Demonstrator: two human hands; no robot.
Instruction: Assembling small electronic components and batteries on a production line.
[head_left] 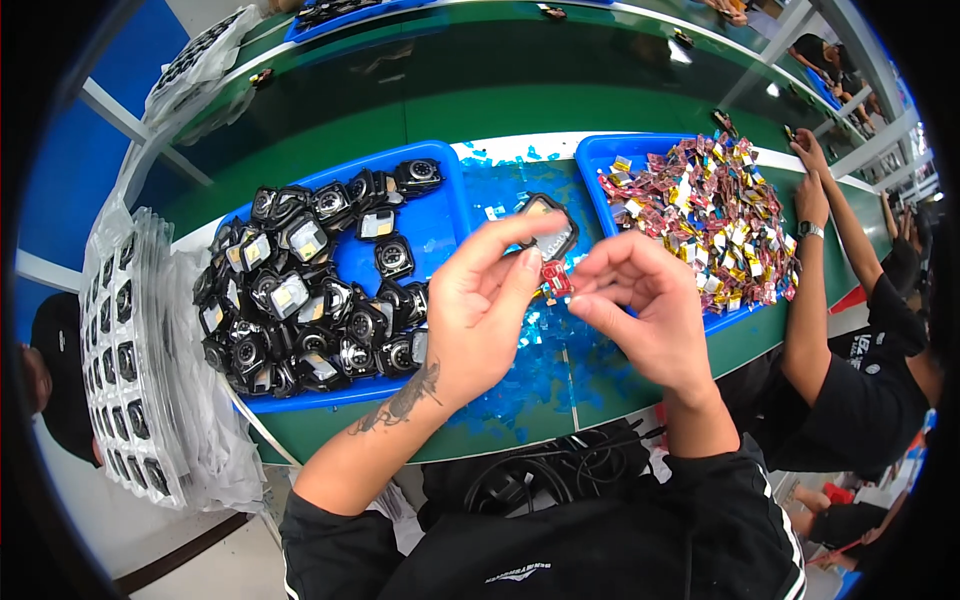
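The left hand [478,305] covers the lower part of the black watch case [548,228]. The small red part [556,279] between both hands is too small to identify.

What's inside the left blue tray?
The left blue tray holds a heap of black watch cases, some face up. Its right edge is hidden behind the left hand.

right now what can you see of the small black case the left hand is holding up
The small black case is a rounded-square shell with a dark rim and a pale grey inside face turned up toward the camera. It looks like hard plastic. The left hand pinches its lower left edge between thumb and forefinger, holding it tilted above the blue-littered table. Just below it, the right hand holds a small red part at its lower edge. Whether the two touch cannot be told.
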